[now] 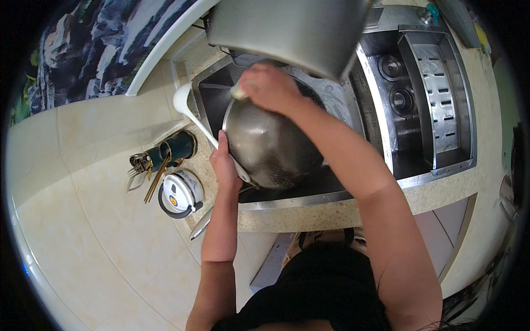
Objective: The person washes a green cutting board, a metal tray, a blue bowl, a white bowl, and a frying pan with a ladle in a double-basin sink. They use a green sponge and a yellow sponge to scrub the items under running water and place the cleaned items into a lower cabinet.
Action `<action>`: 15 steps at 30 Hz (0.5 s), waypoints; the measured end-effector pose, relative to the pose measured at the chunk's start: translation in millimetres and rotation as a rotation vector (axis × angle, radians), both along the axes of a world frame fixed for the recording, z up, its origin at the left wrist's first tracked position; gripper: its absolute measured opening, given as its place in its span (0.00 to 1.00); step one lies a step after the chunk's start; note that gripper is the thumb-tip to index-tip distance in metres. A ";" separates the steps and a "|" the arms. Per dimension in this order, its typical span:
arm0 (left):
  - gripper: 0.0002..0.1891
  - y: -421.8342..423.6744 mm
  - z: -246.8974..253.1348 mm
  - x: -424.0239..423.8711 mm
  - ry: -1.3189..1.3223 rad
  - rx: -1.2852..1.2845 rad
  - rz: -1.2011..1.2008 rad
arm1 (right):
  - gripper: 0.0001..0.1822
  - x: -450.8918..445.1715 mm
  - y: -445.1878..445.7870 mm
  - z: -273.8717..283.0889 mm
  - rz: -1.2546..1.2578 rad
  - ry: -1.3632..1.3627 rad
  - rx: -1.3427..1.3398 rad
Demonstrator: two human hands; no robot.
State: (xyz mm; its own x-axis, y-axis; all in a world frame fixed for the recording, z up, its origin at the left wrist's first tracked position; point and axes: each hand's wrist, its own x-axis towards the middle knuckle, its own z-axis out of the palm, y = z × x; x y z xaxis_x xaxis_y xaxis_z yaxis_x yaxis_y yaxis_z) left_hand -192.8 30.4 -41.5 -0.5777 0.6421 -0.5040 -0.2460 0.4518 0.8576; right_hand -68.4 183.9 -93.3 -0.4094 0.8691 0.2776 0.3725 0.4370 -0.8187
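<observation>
A round stainless-steel pot or basin (269, 145) lies tilted in the sink (211, 116), its curved metal surface wet. My left hand (225, 169) grips its left rim, thumb on the edge. A white ladle (194, 113) slants past that hand, its handle end overlapping the pot; whether the fingers also hold it I cannot tell. My right hand (269, 87), slightly blurred, reaches across the pot's far side. It presses a pale sponge or cloth (239, 92) at the upper left rim, mostly covered by the fingers.
A large metal panel (285, 33) hangs over the sink's far side. To the right is a second basin (408, 140) with drains and a slotted tray (441, 95). Green utensil holders (180, 147), a white lidded container (182, 192) and a metal handle (201, 226) lie left.
</observation>
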 end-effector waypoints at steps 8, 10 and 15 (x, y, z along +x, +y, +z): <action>0.22 8.5 -4.2 -7.5 -0.027 0.038 -0.010 | 0.18 89.7 -38.5 -107.8 -0.417 0.085 -0.669; 0.22 5.2 0.1 -1.9 -0.042 0.041 -0.016 | 0.19 103.2 -67.3 -112.2 -0.459 0.111 -0.906; 0.21 1.8 2.3 -0.2 0.000 0.026 0.013 | 0.19 88.7 -137.2 -57.6 -0.545 0.152 -0.560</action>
State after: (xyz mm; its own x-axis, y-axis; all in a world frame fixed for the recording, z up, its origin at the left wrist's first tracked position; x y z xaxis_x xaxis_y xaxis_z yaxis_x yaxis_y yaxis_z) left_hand -193.0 32.2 -39.2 -0.5862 0.6473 -0.4871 -0.2522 0.4256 0.8691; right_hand 20.3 46.7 -150.9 0.1205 0.9629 -0.2413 0.2823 -0.2663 -0.9216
